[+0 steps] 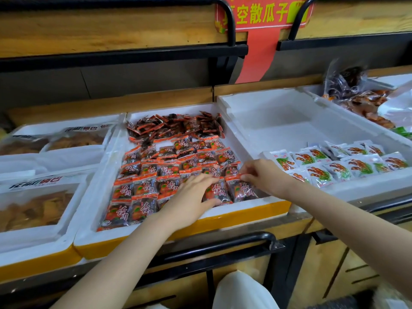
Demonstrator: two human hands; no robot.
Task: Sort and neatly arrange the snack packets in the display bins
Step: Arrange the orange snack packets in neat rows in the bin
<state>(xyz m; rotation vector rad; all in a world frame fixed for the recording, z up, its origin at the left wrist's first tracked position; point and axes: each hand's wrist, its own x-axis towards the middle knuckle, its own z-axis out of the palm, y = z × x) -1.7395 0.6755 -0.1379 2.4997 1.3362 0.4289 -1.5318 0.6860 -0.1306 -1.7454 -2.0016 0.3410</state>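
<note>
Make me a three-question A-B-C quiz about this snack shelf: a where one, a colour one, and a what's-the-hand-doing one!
1. Where do the white packets lie? A. right foam bin B. floor C. top shelf
2. What colour is the middle foam bin's front band? A. blue B. yellow C. green
3. What does the right hand do? A. hangs idle B. holds a bottle C. pinches a red packet
Key: 1 A, they fill that bin's front; 2 B, yellow shows below the rim; 3 C, fingertips grip its top edge.
</note>
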